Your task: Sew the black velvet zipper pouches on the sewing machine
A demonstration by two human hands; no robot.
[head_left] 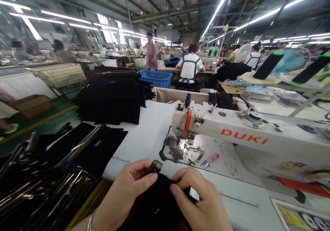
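While the sewing machine (221, 124) stands at its far side, a piece of black cloth (157, 200) is held up on the machine's near side, apart from its metal plate (180, 153). The left hand (129, 186) pinches the upper edge between thumb and fingers, beside a dark tab (154, 166) that sticks up; it may be a folded strip or a zip end, but it is too blurred to be sure. The right hand (198, 193) pinches the same edge a little nearer the machine's arm, thumb against curled fingers.

The cloth looks light and soft, likely to droop or crease if held at one point, so a two-handed hold along the edge should suit it. The tab seems stiffer and would give a firmer grip; nothing about the cloth looks fragile.

Pink snips (211, 160) lie under the machine's arm on the tabletop (154, 121). Left of the machine sit a stack of black pieces (113, 93) and, nearer, a pile with zips (74, 186).
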